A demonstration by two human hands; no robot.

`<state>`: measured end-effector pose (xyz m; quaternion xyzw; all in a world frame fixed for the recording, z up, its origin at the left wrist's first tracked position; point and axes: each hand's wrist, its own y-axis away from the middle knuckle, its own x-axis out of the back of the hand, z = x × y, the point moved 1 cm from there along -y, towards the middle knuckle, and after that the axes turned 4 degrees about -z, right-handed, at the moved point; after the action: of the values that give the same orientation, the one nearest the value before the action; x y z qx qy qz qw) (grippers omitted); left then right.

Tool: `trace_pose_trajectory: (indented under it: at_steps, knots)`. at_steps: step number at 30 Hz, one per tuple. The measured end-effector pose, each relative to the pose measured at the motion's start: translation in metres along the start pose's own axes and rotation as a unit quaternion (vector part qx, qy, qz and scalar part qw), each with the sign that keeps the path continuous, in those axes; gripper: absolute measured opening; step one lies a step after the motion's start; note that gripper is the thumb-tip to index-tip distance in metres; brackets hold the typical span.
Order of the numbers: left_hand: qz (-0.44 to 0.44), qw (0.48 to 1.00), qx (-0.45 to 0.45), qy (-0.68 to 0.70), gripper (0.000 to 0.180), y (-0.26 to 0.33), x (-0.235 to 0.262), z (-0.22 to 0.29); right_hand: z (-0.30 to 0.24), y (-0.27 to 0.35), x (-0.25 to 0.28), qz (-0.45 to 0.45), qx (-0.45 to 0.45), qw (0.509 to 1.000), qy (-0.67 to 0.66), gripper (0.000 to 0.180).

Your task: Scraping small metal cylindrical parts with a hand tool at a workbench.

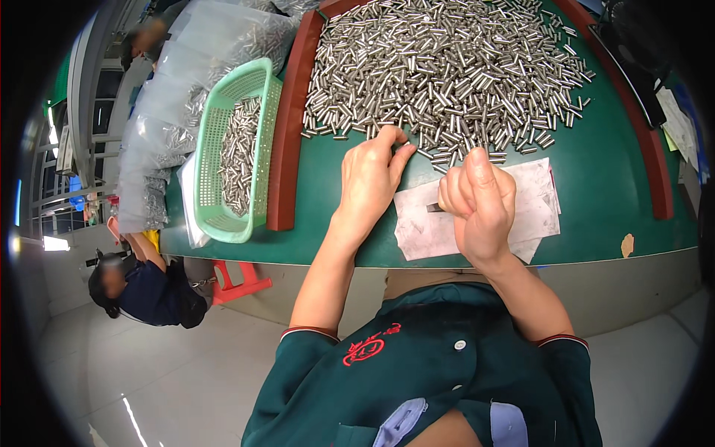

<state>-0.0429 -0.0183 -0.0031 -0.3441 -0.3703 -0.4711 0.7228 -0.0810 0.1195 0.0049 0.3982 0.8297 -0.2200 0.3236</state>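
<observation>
A broad heap of small shiny metal pins point(439, 67) covers the far part of the green table point(596, 171). My left hand point(370, 173) is at the heap's near edge, thumb and forefinger pinched together; what lies between the tips is too small to make out. Closer to me on the right, my right hand point(480, 201) is closed with its thumb uppermost. A short dark metal piece point(434, 208) sticks out from the left side of that fist; the rest of it is hidden. Beneath the fist lies a smudged whitish sheet point(424, 232).
Reddish-brown rails point(287, 160) border the heap. Left of them stands a light green basket point(205, 160) of pins, beside several clear plastic bags point(171, 104) of metal parts. A person point(153, 287) sits at far left near a red stool point(242, 283). A dark device point(633, 74) is at right.
</observation>
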Motion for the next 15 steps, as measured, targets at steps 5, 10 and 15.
trace_pose_trajectory:
  at_steps: [5,10,15]
  knots:
    - [0.007,0.976,0.078,0.204,0.008,0.018,0.004,0.000,0.001,0.001,0.000,0.009,-0.006,1.000,-0.009,0.040]
    - [-0.044,0.764,0.185,0.616,0.007,0.027,0.011,-0.013,-0.001,-0.001,-0.002,0.013,-0.007,1.000,0.014,0.042]
    - [-0.075,0.815,0.186,0.544,0.012,0.033,0.011,-0.010,0.000,-0.001,-0.003,0.015,-0.006,0.999,0.029,0.042]
